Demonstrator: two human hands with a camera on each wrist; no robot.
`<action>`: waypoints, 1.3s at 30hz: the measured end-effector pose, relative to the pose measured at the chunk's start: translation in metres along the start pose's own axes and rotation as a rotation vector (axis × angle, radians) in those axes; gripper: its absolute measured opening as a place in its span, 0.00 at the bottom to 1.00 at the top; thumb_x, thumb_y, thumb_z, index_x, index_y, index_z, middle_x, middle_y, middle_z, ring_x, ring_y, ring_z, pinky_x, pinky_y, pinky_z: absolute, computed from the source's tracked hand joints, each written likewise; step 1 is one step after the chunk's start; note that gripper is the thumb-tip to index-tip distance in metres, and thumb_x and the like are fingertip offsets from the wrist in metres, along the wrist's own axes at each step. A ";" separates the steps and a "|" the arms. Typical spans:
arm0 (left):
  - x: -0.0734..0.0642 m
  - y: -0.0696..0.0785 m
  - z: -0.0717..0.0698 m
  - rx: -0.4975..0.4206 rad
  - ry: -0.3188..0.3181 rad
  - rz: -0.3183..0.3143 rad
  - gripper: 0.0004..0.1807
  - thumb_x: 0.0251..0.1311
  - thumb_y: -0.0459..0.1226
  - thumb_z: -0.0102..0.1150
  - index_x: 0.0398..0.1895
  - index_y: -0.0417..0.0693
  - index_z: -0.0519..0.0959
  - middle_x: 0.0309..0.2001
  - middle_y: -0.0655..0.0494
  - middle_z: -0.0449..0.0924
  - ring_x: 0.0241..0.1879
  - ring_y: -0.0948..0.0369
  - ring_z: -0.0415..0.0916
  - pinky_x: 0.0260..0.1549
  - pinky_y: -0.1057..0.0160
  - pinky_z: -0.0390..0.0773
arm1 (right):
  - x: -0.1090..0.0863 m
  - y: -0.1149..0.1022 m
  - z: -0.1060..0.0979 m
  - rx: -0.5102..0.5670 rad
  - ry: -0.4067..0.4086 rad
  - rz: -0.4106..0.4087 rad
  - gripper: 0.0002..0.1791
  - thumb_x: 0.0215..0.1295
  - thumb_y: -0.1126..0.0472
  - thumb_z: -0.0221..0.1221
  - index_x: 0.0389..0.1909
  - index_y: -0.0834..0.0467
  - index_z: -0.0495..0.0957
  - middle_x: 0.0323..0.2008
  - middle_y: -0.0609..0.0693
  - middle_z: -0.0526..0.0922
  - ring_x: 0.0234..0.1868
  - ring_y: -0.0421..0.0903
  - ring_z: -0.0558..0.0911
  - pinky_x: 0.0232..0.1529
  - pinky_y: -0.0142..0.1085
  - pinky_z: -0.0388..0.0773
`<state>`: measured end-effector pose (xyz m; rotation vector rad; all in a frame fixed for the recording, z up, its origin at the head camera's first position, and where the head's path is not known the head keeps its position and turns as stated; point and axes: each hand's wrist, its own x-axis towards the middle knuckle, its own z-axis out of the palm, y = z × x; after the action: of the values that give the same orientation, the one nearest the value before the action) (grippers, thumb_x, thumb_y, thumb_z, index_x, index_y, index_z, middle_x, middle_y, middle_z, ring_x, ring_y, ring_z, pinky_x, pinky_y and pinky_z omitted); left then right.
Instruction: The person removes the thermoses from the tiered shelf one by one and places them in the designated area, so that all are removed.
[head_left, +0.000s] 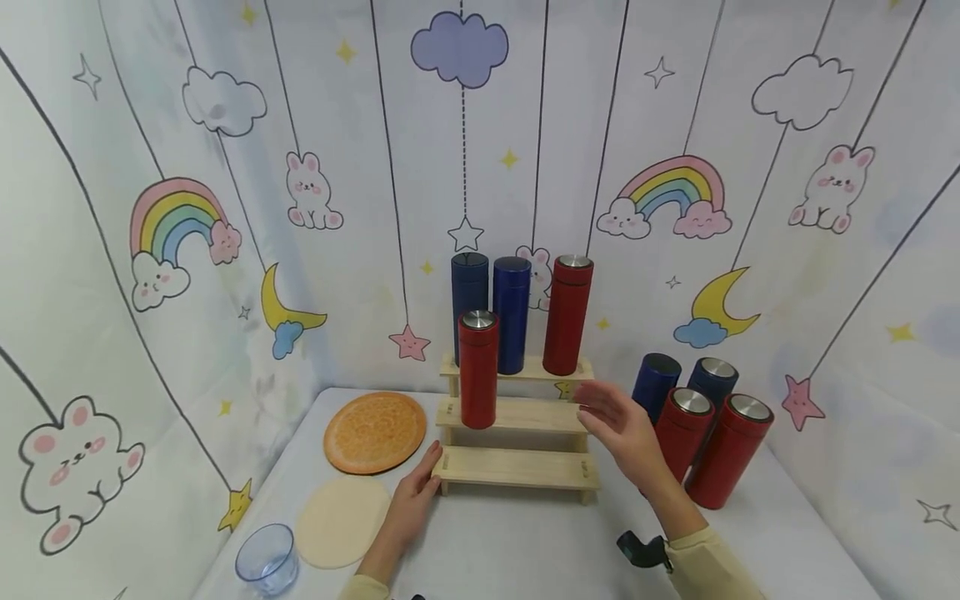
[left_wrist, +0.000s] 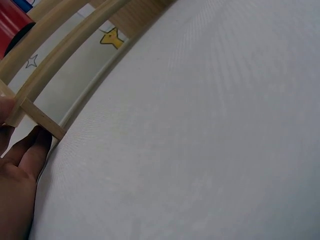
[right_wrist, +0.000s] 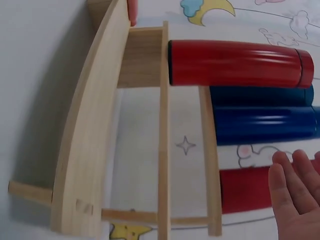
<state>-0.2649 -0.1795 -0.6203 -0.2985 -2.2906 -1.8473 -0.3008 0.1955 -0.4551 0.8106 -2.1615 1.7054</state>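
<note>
A three-tier wooden display rack (head_left: 517, 468) stands on the white table. My left hand (head_left: 411, 502) grips the left end of its lowest step, fingers against the leg in the left wrist view. A red thermos flask (head_left: 478, 375) stands upright at the left of the middle step. On the top step are a dark blue flask (head_left: 470, 287), a brighter blue flask (head_left: 512, 321) and another red flask (head_left: 567, 321). My right hand (head_left: 618, 429), empty with fingers extended, is raised beside the rack's right side; in the right wrist view its fingers (right_wrist: 284, 192) overlap the top-step red flask.
Two red flasks (head_left: 731, 454) and two blue flasks (head_left: 657, 379) cluster on the table at the right. At the left lie an orange round mat (head_left: 375, 433), a pale round board (head_left: 343, 521) and a clear bluish glass bowl (head_left: 267, 562). A patterned curtain hangs behind.
</note>
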 end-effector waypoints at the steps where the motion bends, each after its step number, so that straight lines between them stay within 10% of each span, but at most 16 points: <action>1: -0.001 -0.001 0.000 0.000 0.001 0.005 0.29 0.82 0.29 0.52 0.83 0.41 0.66 0.85 0.45 0.56 0.84 0.46 0.48 0.70 0.79 0.53 | 0.003 0.002 0.004 0.010 -0.007 -0.001 0.26 0.78 0.66 0.65 0.72 0.62 0.74 0.64 0.64 0.82 0.65 0.59 0.82 0.63 0.31 0.80; 29: 0.001 0.007 -0.006 -0.035 0.011 -0.029 0.28 0.83 0.30 0.51 0.83 0.42 0.67 0.85 0.49 0.56 0.85 0.51 0.46 0.70 0.80 0.53 | 0.071 0.037 0.086 0.151 -0.137 0.032 0.33 0.69 0.69 0.71 0.73 0.71 0.72 0.67 0.67 0.80 0.68 0.65 0.80 0.71 0.58 0.74; 39: 0.000 0.008 0.000 -0.050 0.000 -0.034 0.28 0.83 0.29 0.51 0.83 0.40 0.66 0.86 0.48 0.55 0.85 0.50 0.45 0.70 0.79 0.54 | 0.077 0.039 0.109 0.131 -0.158 0.108 0.35 0.69 0.59 0.75 0.74 0.57 0.76 0.66 0.53 0.83 0.67 0.54 0.82 0.72 0.54 0.75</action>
<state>-0.2631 -0.1783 -0.6130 -0.2683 -2.2665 -1.9234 -0.3714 0.0773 -0.4753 0.9058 -2.2523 1.9130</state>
